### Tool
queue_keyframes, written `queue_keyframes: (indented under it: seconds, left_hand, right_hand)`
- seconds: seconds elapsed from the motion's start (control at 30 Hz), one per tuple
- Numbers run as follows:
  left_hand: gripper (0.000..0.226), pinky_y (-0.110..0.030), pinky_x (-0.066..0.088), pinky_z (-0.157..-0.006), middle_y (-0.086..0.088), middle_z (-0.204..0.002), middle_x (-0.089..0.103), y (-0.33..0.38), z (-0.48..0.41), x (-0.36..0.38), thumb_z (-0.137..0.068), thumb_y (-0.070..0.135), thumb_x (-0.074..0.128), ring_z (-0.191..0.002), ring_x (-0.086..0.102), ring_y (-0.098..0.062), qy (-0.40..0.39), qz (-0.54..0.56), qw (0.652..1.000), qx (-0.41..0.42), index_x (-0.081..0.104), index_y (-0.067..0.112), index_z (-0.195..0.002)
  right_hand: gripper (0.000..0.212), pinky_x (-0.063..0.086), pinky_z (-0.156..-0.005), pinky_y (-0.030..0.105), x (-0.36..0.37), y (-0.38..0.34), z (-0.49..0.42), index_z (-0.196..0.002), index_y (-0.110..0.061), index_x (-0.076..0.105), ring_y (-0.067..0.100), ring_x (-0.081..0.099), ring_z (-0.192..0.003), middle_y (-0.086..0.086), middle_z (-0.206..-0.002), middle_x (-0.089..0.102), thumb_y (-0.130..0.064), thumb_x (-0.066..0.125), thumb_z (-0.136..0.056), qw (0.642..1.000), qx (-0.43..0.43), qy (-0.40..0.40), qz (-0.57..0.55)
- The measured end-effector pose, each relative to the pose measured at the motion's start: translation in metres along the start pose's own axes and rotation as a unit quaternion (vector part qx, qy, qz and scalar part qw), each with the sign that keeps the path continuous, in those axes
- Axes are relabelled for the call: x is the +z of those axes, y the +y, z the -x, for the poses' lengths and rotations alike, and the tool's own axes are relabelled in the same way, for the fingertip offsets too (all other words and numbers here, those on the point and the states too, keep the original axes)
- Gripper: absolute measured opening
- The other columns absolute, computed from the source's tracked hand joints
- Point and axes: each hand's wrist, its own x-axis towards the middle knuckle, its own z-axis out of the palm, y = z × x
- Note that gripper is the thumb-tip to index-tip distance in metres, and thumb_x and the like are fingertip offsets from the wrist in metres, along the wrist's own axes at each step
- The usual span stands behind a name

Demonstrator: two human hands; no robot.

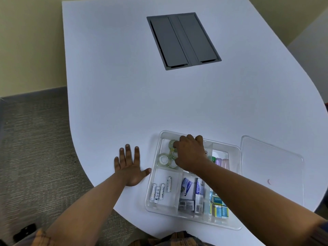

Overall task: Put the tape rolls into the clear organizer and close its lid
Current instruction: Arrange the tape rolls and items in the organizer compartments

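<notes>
The clear organizer (160,137) lies open on the white table near its front edge. Several clear tape rolls (164,159) sit in its far-left compartment. My right hand (191,154) reaches into that compartment from above, fingers curled over the rolls; whether it grips one I cannot tell. My left hand (128,166) rests flat on the table just left of the organizer, fingers spread, thumb touching the organizer's side. The clear lid (271,167) lies flat on the table to the right of the organizer.
Batteries (160,189) fill the near-left compartment; small boxes and packets (191,194) and pastel tubes (221,162) fill the others. A grey cable hatch (183,40) is set into the table's far middle. The table edge curves close on the left, with carpet below.
</notes>
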Motion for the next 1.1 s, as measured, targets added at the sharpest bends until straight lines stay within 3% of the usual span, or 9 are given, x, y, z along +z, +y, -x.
queue_keyframes:
  seconds: [0.2,0.33,0.5,0.7,0.83,0.97,1.1]
  left_hand:
    - [0.096,-0.052,-0.016,-0.112,-0.007,-0.129,-0.055,-0.001,0.000,0.000,-0.085,0.072,0.027,-0.133,-0.042,-0.034,-0.003,0.006,1.000,0.002,-0.039,0.023,-0.135]
    - [0.097,-0.052,-0.017,-0.112,-0.006,-0.129,-0.055,-0.002,-0.001,0.001,-0.084,0.074,0.027,-0.132,-0.043,-0.034,0.001,0.012,1.000,0.003,-0.040,0.023,-0.133]
    - [0.097,-0.053,-0.018,-0.111,-0.006,-0.129,-0.056,-0.003,-0.001,0.003,-0.084,0.074,0.028,-0.132,-0.044,-0.033,0.009,0.018,1.000,0.006,-0.044,0.025,-0.126]
    - [0.096,-0.052,-0.019,-0.111,-0.006,-0.129,-0.056,-0.003,0.000,0.003,-0.084,0.074,0.028,-0.131,-0.045,-0.032,0.011,0.023,1.000,0.008,-0.044,0.026,-0.124]
    - [0.096,-0.052,-0.020,-0.110,-0.006,-0.129,-0.056,-0.003,0.001,0.004,-0.084,0.074,0.028,-0.130,-0.046,-0.031,0.011,0.025,1.000,0.011,-0.045,0.026,-0.124]
    - [0.097,-0.052,-0.020,-0.110,-0.006,-0.128,-0.057,-0.004,0.001,0.003,-0.083,0.075,0.028,-0.128,-0.047,-0.030,0.008,0.026,1.000,0.013,-0.045,0.026,-0.124]
    - [0.097,-0.052,-0.020,-0.110,-0.006,-0.129,-0.057,-0.004,0.001,0.003,-0.083,0.075,0.028,-0.128,-0.047,-0.030,0.007,0.026,1.000,0.014,-0.045,0.024,-0.124]
  right_hand:
    - [0.005,0.022,-0.076,0.039,0.004,-0.004,0.006,-0.076,-0.022,0.060,0.023,0.051,-0.091,-0.002,-0.085,0.055,-0.018,0.061,-0.073,0.999,-0.001,0.004,0.035]
    - [0.016,0.020,-0.074,0.039,0.004,-0.006,0.006,-0.064,-0.022,0.049,0.023,0.051,-0.085,-0.004,-0.073,0.045,-0.013,0.060,-0.070,0.999,-0.017,0.013,0.049]
    - [0.012,0.025,-0.074,0.038,0.002,-0.011,0.001,-0.060,-0.021,0.056,0.024,0.053,-0.075,-0.002,-0.067,0.053,-0.012,0.065,-0.063,0.997,-0.039,0.047,0.056]
    - [0.013,0.034,-0.073,0.038,0.008,-0.019,-0.007,-0.060,-0.018,0.062,0.026,0.054,-0.067,0.001,-0.062,0.056,-0.006,0.068,-0.055,0.992,-0.046,0.100,0.068]
    - [0.017,0.035,-0.078,0.039,0.006,-0.017,-0.011,-0.072,-0.017,0.067,0.026,0.055,-0.078,0.001,-0.073,0.061,-0.004,0.062,-0.063,0.992,-0.052,0.084,0.072]
    - [0.040,0.033,-0.082,0.038,0.007,-0.013,-0.012,-0.098,-0.024,0.066,0.024,0.059,-0.088,-0.002,-0.087,0.067,0.001,0.056,-0.069,0.997,-0.054,0.046,0.009]
    - [0.036,0.037,-0.073,0.035,0.009,-0.005,-0.005,-0.095,-0.021,0.067,0.026,0.061,-0.083,-0.001,-0.083,0.071,0.002,0.062,-0.068,0.992,-0.007,0.113,-0.054]
